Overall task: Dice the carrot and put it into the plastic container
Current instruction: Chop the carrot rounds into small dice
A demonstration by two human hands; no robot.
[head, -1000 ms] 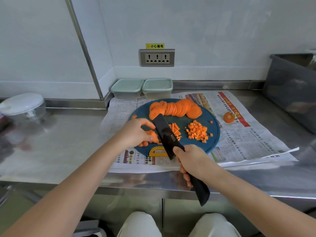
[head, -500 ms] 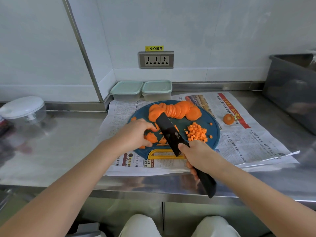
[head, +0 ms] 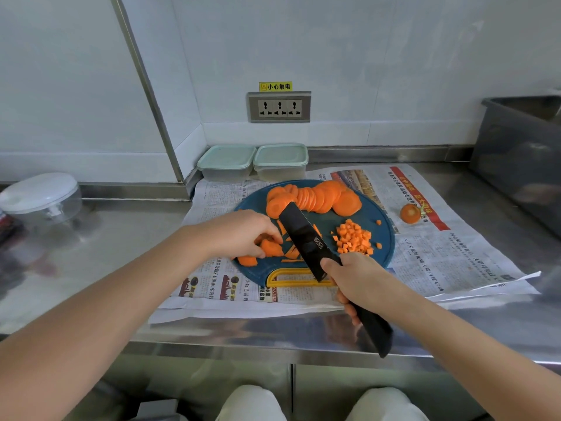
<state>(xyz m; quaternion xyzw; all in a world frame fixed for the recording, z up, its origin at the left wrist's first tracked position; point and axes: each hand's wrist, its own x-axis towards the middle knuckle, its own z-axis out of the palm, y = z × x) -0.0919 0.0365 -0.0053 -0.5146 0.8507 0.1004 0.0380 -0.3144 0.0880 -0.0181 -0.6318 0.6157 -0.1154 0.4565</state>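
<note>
**Knife laid between the held slices and the dice**

The left hand's (head: pixel 239 235) fingers curl down and pinch a few carrot slices (head: pixel 270 247) at the near-left of the blue cutting board (head: pixel 385 247). The right hand (head: pixel 361 281) is wrapped round the handle of a black knife (head: pixel 306 238). Its long axis runs from near-right to far-left, and the tip reaches a fanned row of slices (head: pixel 315 199) along the board's far edge. The blade separates the pinched slices from a pile of diced carrot (head: pixel 353 238) on its right. A small mark on the blade is too fine to read.

The board lies on newspaper (head: pixel 455 253) with Chinese print, and a carrot end (head: pixel 409 213) sits there to the right. Two lidded plastic containers (head: pixel 226 161) stand behind the board, against the wall. Above them is a triple socket (head: pixel 279 107) under a yellow label (head: pixel 275 86) reading 小心触电. A clear bowl with a white lid (head: pixel 39 196) stands far left on the steel counter (head: pixel 91 253), and a grey bin (head: pixel 516 153) stands far right.
</note>
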